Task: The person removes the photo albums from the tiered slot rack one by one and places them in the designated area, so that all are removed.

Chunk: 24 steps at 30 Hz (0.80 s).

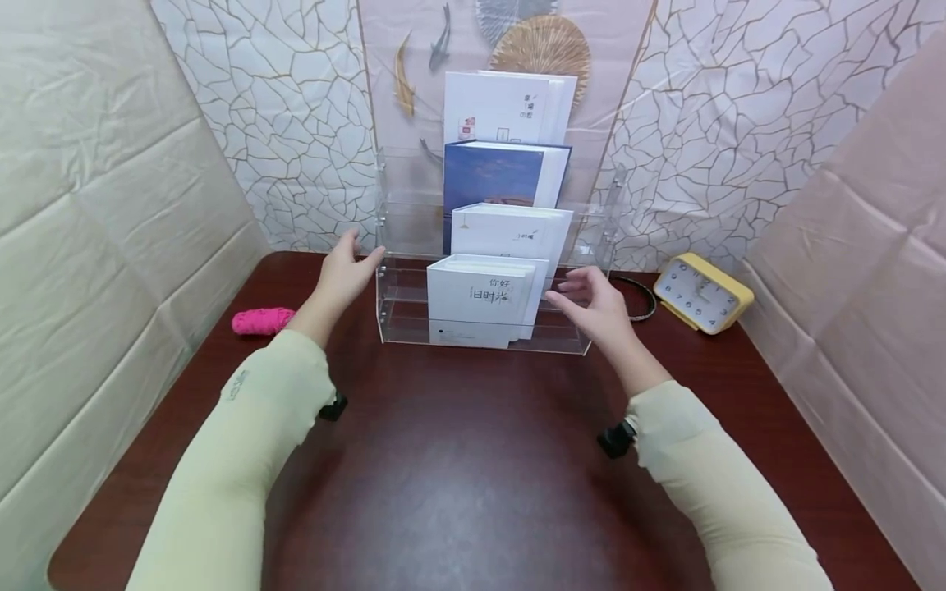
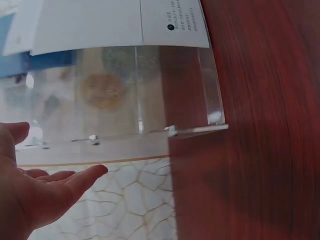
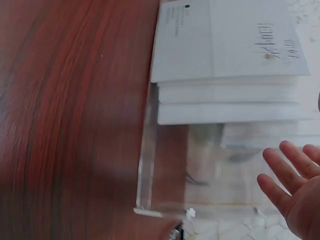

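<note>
A clear acrylic tiered rack (image 1: 402, 328) stands at the back of the table. White books and a blue-covered book (image 1: 491, 176) stand in it in stepped rows. The lowest is a white book (image 1: 466, 295) with dark lettering. My left hand (image 1: 346, 271) is by the rack's left end, its fingers spread and holding nothing. In the left wrist view a gap shows between that hand (image 2: 45, 195) and the lowest book. Near the rack's right side, just right of the lowest book, my right hand (image 1: 594, 308) has loosely extended fingers and holds nothing.
A pink yarn bundle (image 1: 262, 321) lies left of the rack. At the right stands a yellow alarm clock (image 1: 702, 294), with a dark cord-like loop (image 1: 645, 300) beside it. Patterned and pale cloth walls enclose the dark red table (image 1: 458, 460).
</note>
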Available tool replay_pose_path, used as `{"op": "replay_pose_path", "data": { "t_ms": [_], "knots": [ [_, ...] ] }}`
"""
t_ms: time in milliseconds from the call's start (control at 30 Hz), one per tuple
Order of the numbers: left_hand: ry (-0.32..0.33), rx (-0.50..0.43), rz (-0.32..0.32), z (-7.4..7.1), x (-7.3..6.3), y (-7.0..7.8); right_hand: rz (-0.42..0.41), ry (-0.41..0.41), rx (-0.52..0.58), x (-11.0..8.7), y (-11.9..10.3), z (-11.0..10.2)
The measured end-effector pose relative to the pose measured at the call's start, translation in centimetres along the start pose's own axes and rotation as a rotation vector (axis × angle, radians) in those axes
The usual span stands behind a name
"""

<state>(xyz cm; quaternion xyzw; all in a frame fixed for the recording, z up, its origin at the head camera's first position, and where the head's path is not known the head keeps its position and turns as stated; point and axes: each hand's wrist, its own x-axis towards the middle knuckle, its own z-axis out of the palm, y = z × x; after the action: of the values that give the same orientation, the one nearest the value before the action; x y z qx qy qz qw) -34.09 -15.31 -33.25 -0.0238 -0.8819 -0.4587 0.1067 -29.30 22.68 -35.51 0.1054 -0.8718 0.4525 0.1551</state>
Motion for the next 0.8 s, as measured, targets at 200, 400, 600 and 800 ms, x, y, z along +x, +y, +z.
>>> {"op": "replay_pose_path", "data": {
  "t_ms": [200, 400, 600, 800],
  "knots": [
    [-0.060, -0.017, -0.071, 2.1, 1.9, -0.7, 0.017, 0.007, 0.062, 1.2, 0.6, 2.9],
    [-0.025, 0.065, 0.014, 2.7, 2.5, -1.3, 0.022, 0.043, 0.021, 1.7, 0.7, 4.3],
    [0.005, 0.147, 0.094, 2.9, 2.6, -1.2, 0.053, 0.012, -0.108, 1.9, 0.4, 4.9],
    [-0.003, 0.161, 0.093, 3.0, 2.7, -1.2, 0.072, 0.003, -0.073, 1.8, 0.2, 5.5]
  ]
}}
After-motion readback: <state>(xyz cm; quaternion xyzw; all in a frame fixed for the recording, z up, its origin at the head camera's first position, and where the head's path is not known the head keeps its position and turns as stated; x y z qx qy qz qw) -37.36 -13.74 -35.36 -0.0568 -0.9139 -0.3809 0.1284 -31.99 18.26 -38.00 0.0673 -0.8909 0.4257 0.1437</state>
